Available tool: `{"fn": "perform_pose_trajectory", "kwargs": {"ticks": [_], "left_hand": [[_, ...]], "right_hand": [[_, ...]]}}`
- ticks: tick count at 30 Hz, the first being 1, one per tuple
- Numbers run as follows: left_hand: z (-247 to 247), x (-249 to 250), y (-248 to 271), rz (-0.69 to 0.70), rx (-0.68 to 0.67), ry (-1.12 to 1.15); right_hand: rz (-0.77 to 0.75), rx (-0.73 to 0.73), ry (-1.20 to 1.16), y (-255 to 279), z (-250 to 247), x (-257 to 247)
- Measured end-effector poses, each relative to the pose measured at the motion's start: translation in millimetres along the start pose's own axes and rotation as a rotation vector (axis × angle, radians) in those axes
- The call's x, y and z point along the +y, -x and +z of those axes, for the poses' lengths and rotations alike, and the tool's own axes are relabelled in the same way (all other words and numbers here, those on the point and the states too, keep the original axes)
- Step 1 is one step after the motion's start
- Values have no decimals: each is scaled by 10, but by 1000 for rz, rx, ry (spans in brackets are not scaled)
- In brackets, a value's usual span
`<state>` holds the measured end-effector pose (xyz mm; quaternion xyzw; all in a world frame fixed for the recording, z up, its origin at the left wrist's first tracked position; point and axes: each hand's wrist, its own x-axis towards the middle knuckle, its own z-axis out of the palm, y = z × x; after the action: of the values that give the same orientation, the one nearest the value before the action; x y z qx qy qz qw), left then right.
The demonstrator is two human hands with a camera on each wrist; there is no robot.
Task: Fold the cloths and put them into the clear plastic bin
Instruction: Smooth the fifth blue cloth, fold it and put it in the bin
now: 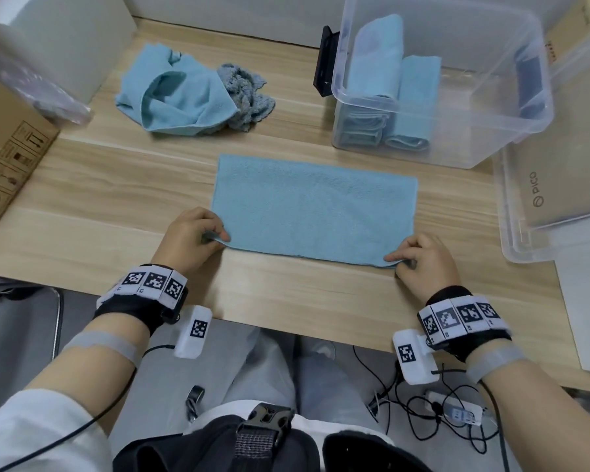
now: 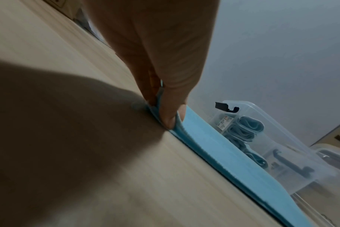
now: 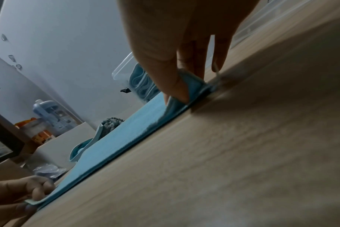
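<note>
As pinched: cloth corners (both fingers).

cardboard box cut off at left edge, bin lid cut off at right

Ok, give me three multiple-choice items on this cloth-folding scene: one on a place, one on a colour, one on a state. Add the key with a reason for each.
1. Where is the clear plastic bin relative to the flat blue cloth?
A. beyond it, to the right
B. left of it
C. under it

2. What colour is the crumpled fluffy cloth at the back?
A. red
B. grey
C. yellow

3. What are the left hand and right hand doing?
A. resting in the lap
B. reaching into the bin
C. each pinching a near corner of the flat cloth

Key: 1 A, the head view shows the bin at the far right of the table. 2 B, it is grey beside a light blue crumpled cloth. 3 C, both wrist views show fingers pinching the cloth edge.
</note>
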<state>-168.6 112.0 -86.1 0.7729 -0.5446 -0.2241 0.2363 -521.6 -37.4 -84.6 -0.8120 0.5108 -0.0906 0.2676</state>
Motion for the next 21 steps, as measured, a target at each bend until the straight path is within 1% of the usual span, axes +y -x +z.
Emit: {"fn": "perform_pose_trajectory", "kwargs": {"ticks": [2,4,6,7,9,11,12,13,15,16,18,20,21], "left_hand": [[0,15,-5,-12,-4,-5],[-15,51,-16,-74,-23,4],[-65,94,-32,-130,-77,12],[-100,123,-44,-132,-104,0],[-178,187,-98,-101,-114,-28],[-245,320,-210,-48,-65,6],[-253,411,-285,-4,-49,41],[-238,509,-368,52,-57,73],[-107,676,-544,145,-145,104],[-4,741,-631,163,-216,107],[212,824,-784,153,-356,79],[371,802,-901,127,-434,-32],[423,754,-943,120,-444,-109]], "right_hand": [[-24,-2,3,18,-14,-10],[-17,-7,30,41,-44,-38],[7,-30,85,48,-75,-65],[22,-49,114,32,-94,-87],[70,-99,142,-52,-141,-182],[112,-111,81,-220,-166,-349],[105,-92,30,-323,-156,-466],[87,-68,-30,-432,-122,-606],[24,-60,-154,-651,4,-920],[-9,-96,-193,-764,93,-1065],[-35,-243,-213,-966,292,-1294],[19,-388,-191,-1096,492,-1400],[50,-426,-153,-1125,579,-1401]]}}
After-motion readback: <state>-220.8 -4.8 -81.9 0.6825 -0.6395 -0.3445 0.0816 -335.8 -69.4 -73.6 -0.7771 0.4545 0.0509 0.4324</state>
